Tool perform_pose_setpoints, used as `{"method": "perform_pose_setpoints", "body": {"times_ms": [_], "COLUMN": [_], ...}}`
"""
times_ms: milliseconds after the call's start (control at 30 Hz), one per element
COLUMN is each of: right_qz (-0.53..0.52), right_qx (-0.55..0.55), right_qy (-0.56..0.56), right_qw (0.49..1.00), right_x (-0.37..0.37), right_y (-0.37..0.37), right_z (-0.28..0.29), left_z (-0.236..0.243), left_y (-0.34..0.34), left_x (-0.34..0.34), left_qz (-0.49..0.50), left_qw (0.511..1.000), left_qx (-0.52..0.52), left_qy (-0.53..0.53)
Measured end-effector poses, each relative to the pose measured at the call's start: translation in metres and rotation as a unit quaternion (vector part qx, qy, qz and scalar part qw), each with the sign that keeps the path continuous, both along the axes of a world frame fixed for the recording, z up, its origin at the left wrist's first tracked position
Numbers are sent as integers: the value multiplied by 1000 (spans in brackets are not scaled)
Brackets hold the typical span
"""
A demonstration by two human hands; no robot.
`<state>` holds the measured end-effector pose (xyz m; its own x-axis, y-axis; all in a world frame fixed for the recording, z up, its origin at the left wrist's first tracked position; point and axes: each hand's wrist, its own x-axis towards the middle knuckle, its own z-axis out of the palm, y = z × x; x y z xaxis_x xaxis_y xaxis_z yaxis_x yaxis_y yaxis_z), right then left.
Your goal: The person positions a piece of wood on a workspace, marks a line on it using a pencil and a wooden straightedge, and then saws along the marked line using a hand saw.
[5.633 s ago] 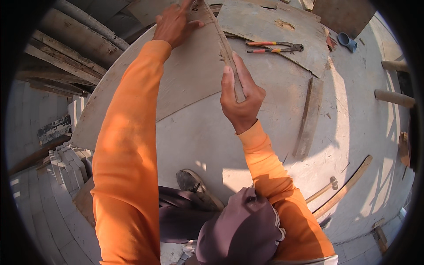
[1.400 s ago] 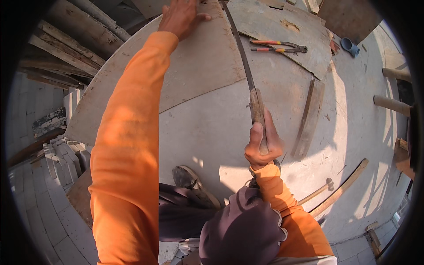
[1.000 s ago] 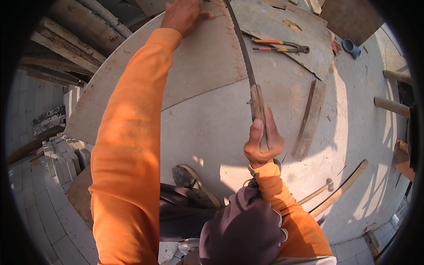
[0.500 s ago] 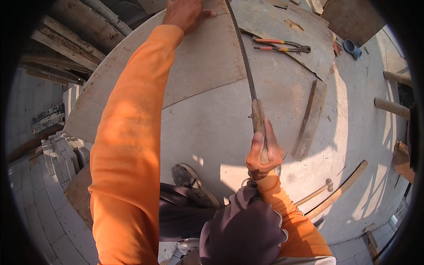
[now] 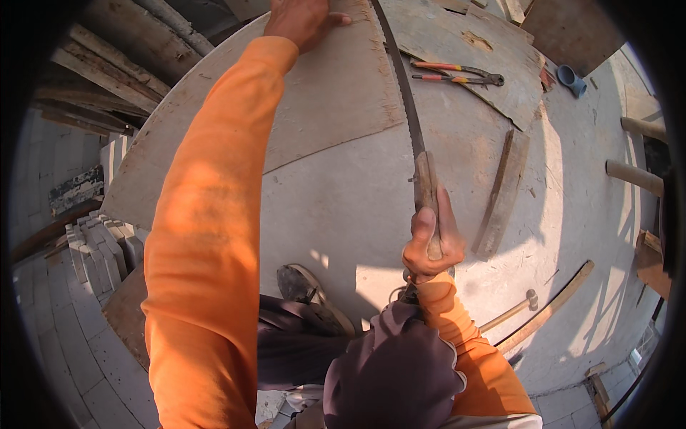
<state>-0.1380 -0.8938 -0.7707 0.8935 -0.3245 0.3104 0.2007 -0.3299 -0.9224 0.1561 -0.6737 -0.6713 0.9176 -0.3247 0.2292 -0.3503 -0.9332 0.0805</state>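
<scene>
Your right hand (image 5: 431,247) has drawn the saw (image 5: 404,107) back toward six o'clock, fingers wrapped on its handle; your left hand (image 5: 304,20), fingers pressed flat at twelve, pins the plywood sheet (image 5: 321,107); easing that pressure could let the blade bind.

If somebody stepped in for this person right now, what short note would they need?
Left hand: pressed flat on the plywood sheet, arm stretched out.
Right hand: gripping the wooden handle of the handsaw, blade lying in the cut.
Done: the cut runs from the sheet's near edge up along the blade.
Left: how far it has to go is out of view.
Pliers lie on the board to the right.
</scene>
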Motion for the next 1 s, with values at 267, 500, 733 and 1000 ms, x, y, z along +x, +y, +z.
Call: {"method": "perform_pose_setpoints", "body": {"times_ms": [267,500,733,1000], "right_qz": [15,9,27,18], "right_qx": [-1,-9,-10,-6], "right_qy": [-18,-19,-17,-87], "right_qw": [1000,1000,999,996], "right_x": [-6,-4,12,82], "right_y": [-3,-3,3,19], "right_z": [-6,-4,4,49], "left_z": [0,4,-4,-1], "left_y": [1,-6,6,-5], "left_x": [0,-5,2,2], "left_qz": [10,9,0,44], "left_qw": [1000,1000,1000,999], "left_qx": [8,6,2,7], "left_qy": [8,-5,-7,-1]}}
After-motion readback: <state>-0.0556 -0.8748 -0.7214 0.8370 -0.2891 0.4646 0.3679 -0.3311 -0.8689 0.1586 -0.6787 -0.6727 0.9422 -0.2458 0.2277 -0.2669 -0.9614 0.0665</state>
